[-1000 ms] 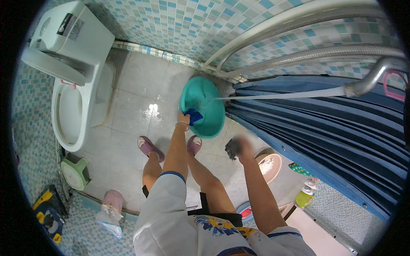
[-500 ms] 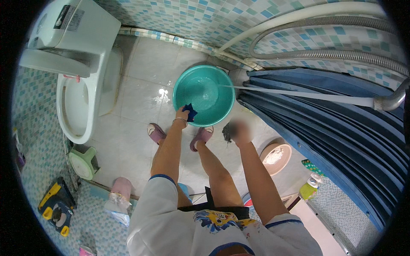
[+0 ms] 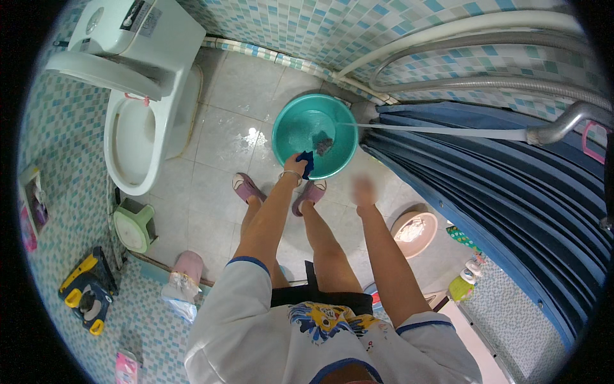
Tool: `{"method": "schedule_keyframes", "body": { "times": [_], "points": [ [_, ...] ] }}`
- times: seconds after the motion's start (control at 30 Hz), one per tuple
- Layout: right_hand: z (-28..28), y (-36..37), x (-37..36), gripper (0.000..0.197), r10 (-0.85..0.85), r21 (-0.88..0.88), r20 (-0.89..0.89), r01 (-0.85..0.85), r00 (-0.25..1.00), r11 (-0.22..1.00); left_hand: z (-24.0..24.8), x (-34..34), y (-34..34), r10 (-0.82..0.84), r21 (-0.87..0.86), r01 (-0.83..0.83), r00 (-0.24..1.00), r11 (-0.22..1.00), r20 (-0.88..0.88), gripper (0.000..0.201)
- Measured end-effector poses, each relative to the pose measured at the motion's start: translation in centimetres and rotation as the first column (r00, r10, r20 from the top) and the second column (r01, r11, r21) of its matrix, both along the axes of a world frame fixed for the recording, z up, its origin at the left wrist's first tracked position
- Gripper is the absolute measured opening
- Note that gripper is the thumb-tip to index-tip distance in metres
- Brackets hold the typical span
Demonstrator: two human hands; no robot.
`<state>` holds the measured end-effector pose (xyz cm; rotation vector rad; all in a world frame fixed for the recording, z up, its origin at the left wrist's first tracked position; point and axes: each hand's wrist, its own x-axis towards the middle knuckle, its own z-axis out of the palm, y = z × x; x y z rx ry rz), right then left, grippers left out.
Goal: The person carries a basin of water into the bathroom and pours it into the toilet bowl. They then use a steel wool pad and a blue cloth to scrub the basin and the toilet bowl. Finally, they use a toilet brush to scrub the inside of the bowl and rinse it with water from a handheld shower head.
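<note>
A turquoise basin (image 3: pixel 279 131) stands on the tiled floor, with water streaming into it from a metal spout (image 3: pixel 543 132). My left hand (image 3: pixel 293 164) is closed on a dark blue cloth (image 3: pixel 306 165) at the basin's near rim. Inside the basin lies a grey, bunched cloth-like thing (image 3: pixel 324 145), partly in the water. To the right and nearer me, my right hand (image 3: pixel 364 192) hangs over the floor, away from the basin. Its fingers are smeared, and no object shows in it.
A white toilet (image 3: pixel 121 179) and a green stool (image 3: pixel 131 227) are at the left. A pink basin (image 3: pixel 414 235) sits to my right, below a blue folding curtain (image 3: pixel 460 166). Water wets the floor tiles (image 3: pixel 240 137). A green bottle (image 3: pixel 460 288) stands at lower right.
The grey bunched thing has left my right hand and now lies in the turquoise basin. My left hand keeps hold of the blue cloth. The whole view has shifted a little.
</note>
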<state>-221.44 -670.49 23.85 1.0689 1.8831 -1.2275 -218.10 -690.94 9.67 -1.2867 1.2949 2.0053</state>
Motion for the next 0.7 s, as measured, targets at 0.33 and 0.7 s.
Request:
{"method": "schedule_keyframes", "body": {
  "times": [0.33,0.7],
  "points": [
    [8.3,1.9,-1.0,0.046,-0.423,-0.374,0.176,0.457,0.889,0.807,11.7,0.2,-1.0,-0.342,-0.318,0.328,0.94,0.889,0.013,0.099],
    [18.7,2.1,-22.7,0.022,-0.412,-0.914,-0.132,0.051,0.902,0.403,34.0,-5.1,0.9,-0.284,-0.066,0.276,0.921,0.959,-0.266,0.044]
  ]
}}
